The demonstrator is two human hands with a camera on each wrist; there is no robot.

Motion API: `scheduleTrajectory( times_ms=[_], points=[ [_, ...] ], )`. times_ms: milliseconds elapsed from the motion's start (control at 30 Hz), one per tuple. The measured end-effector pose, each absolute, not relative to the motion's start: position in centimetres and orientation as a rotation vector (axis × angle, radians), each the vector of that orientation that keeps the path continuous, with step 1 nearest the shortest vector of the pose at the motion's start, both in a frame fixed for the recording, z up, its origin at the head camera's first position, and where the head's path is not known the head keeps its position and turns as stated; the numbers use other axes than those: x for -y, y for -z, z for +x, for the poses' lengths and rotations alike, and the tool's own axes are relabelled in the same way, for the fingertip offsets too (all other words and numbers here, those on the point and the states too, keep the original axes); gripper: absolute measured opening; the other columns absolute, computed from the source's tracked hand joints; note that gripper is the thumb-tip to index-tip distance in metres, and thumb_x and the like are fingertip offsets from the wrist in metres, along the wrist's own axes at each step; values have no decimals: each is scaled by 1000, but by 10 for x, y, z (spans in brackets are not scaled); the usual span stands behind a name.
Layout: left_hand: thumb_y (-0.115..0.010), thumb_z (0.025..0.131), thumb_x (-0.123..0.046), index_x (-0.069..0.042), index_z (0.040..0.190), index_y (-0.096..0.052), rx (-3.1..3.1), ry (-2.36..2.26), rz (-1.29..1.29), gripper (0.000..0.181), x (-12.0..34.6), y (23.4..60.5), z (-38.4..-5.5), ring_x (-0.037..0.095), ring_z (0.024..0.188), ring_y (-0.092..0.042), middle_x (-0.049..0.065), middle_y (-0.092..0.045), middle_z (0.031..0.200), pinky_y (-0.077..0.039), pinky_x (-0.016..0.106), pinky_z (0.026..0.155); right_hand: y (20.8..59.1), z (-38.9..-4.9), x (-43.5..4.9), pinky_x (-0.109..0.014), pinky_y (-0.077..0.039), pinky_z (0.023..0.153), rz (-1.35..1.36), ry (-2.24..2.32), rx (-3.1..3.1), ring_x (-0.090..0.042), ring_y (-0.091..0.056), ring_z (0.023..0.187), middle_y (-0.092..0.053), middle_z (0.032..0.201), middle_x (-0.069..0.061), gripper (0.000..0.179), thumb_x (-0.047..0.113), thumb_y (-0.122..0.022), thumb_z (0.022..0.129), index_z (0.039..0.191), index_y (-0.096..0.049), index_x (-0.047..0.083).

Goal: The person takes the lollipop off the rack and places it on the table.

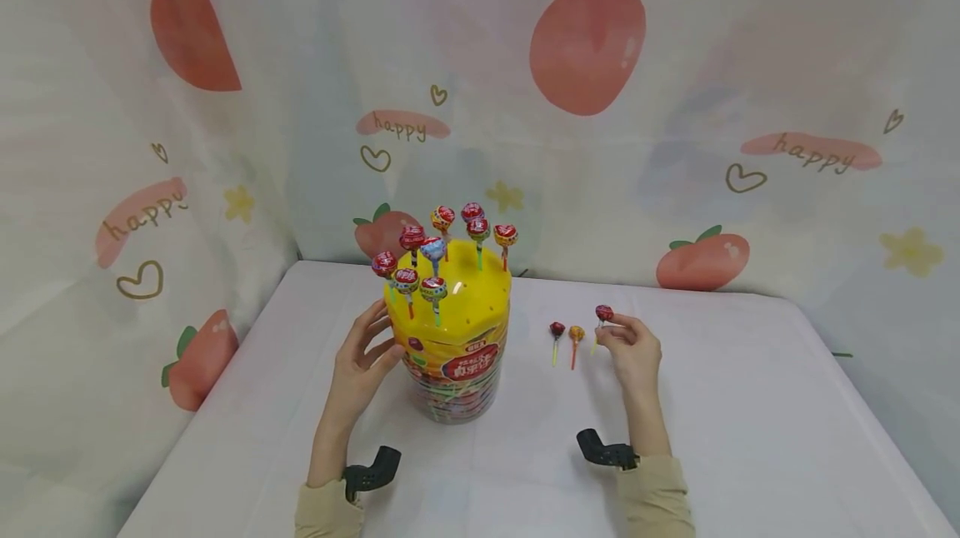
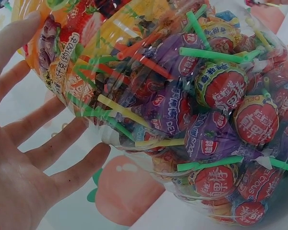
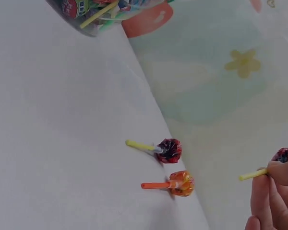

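Observation:
A clear jar (image 1: 453, 398) full of wrapped lollipops stands upright on the table, with a yellow lid (image 1: 467, 303) that has several lollipops (image 1: 433, 250) stuck upright in it. My left hand (image 1: 362, 363) rests against the jar's left side, its fingers spread and mostly straight, as the left wrist view also shows (image 2: 33, 158). Right of the jar, my right hand (image 1: 636, 352) pinches a lollipop (image 1: 603, 313) with a dark red wrapper by its yellow stick (image 3: 252, 175). Beside that hand lie a dark red lollipop (image 1: 557, 328) and an orange lollipop (image 1: 576, 333).
The white table (image 1: 720, 405) reaches back to a hanging cloth (image 1: 480, 38) printed with fruit, hearts and words. Black wrist devices (image 1: 372, 471) sit at both sleeves, in front of the jar and the loose lollipops.

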State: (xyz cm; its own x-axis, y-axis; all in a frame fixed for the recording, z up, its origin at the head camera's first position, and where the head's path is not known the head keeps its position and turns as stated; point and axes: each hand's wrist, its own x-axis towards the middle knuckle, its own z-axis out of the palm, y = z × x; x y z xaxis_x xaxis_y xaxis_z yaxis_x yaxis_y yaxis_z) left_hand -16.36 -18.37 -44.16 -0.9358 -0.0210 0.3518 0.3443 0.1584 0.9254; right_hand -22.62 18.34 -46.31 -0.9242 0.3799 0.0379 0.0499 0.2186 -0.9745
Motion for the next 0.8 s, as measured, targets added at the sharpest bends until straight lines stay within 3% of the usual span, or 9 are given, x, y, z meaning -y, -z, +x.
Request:
scheduleTrajectory(
  times_ms=[333,533,667,800],
  points=[
    [-63,89,1,-19,146,-39,2144,1846,-331,65,185,444,-165,10,128,-47,-9,-44,143,-48,32,103,483,-239,-197,-11,-49,60,-492,-1864,2284,12,-59,55,-57,58,31,37,6,-66,87,122,-57,-3],
    [-63,89,0,-18,146,-39,2135,1849,-345,65,184,445,-166,7,126,-47,-9,-44,143,-48,24,101,492,-244,-201,-10,-48,55,-523,-1819,2335,11,-58,54,-58,60,27,36,3,-66,86,120,-58,-6],
    [-63,89,0,-19,146,-39,2136,1851,-333,65,184,445,-166,5,126,-47,-10,-44,142,-47,23,100,498,-246,-200,-13,-45,50,-538,-1729,2401,8,-57,54,-65,66,17,34,5,-67,85,116,-60,-5],
    [-63,89,0,-18,146,-39,2141,1849,-329,65,184,444,-166,5,126,-48,-10,-44,142,-48,28,102,503,-248,-197,-16,-44,56,-559,-1548,2472,7,-55,54,-73,78,-6,32,9,-71,82,111,-64,-2]
  ],
)
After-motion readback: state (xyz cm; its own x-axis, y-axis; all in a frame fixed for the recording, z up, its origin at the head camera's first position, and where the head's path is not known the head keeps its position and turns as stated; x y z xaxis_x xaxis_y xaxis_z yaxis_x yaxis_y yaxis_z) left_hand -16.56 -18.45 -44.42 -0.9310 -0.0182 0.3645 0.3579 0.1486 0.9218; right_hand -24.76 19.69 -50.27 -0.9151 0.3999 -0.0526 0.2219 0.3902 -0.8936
